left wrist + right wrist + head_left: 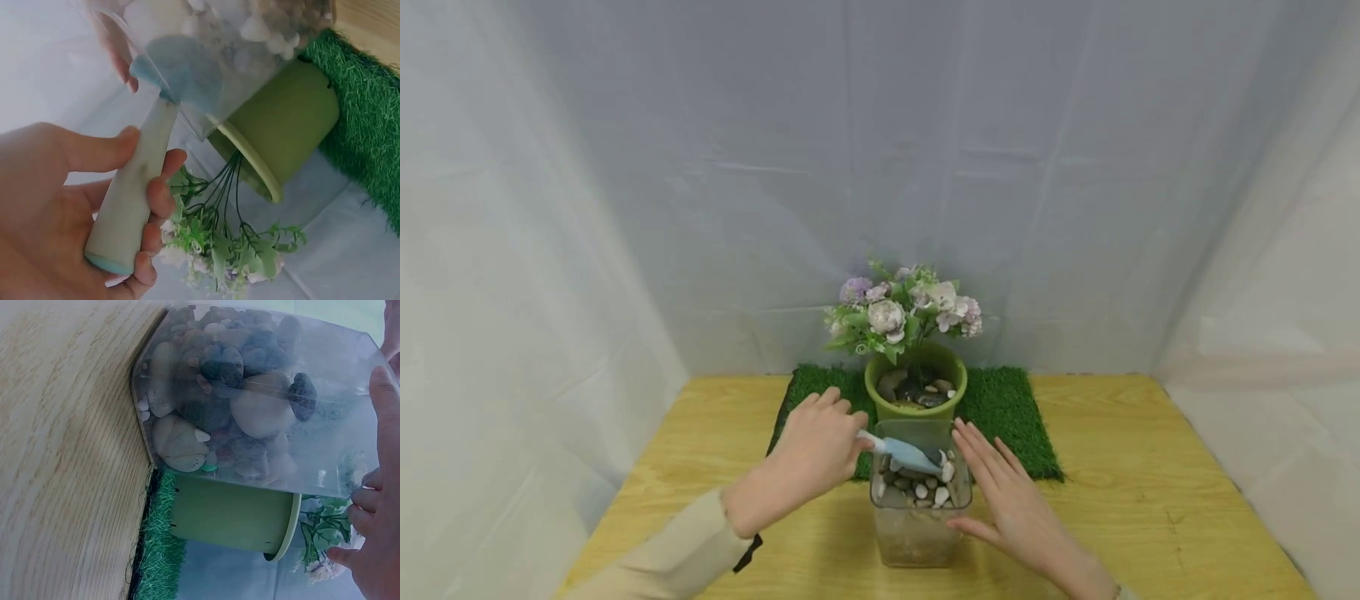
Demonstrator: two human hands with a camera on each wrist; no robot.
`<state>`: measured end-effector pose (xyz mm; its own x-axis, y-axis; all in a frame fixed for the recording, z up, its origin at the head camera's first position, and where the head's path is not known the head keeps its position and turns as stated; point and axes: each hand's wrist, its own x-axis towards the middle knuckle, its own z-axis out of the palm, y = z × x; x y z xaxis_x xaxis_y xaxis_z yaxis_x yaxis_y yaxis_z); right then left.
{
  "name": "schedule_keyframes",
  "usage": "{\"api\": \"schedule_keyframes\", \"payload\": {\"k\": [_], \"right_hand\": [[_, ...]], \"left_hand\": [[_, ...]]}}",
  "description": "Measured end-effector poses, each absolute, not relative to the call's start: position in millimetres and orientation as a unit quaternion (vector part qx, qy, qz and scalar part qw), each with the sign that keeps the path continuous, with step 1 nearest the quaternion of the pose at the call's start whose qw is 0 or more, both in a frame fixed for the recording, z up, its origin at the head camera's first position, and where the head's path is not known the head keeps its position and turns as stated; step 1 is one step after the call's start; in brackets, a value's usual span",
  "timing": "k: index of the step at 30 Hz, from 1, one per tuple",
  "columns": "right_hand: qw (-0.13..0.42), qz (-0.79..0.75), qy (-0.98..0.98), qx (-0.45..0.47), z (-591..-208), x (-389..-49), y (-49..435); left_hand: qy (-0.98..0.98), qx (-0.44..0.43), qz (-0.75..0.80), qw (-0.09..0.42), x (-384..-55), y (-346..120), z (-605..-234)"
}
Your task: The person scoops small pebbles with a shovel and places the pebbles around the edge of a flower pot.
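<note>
Blue trowel (912, 456), its blade inside the clear container (917, 537) among the pebbles (921, 492); the left hand (820, 443) grips the whitish handle (132, 187), fingers and thumb curled about it. The right hand (1018, 508), fingers extended, lies against the container's right side; the green pot (290, 125), bearing a spray of pale flowers (887, 318), stands just behind the container on a mat of artificial grass (1007, 425).

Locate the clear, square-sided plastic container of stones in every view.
Head: container, lower, just right of centre.
Left wrist: container, top centre, cut off by the upper edge.
Right wrist: container, filling much of the upper half.
Shared landmark: the round green plastic-looking flowerpot next to it.
</note>
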<state>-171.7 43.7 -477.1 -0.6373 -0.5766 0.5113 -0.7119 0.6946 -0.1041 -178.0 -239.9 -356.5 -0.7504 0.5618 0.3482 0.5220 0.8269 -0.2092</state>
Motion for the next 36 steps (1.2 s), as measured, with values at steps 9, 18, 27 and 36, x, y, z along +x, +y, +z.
{"api": "schedule_keyframes", "payload": {"k": [9,18,27,36], "right_hand": [[0.226,0.152,-0.891,0.363,-478,-172,44],[0.227,0.156,-0.891,0.361,-477,-172,44],[0.232,0.158,-0.891,0.358,-479,-172,44],[0.233,0.159,-0.891,0.357,-479,-173,43]], "left_hand": [[-0.915,-0.316,0.083,0.238,-179,-239,-366],[-0.908,-0.316,0.077,0.264,-179,-238,-365],[-0.883,-0.353,0.134,0.279,-181,-228,-361],[-0.866,-0.379,0.140,0.296,-185,-228,-369]]}}
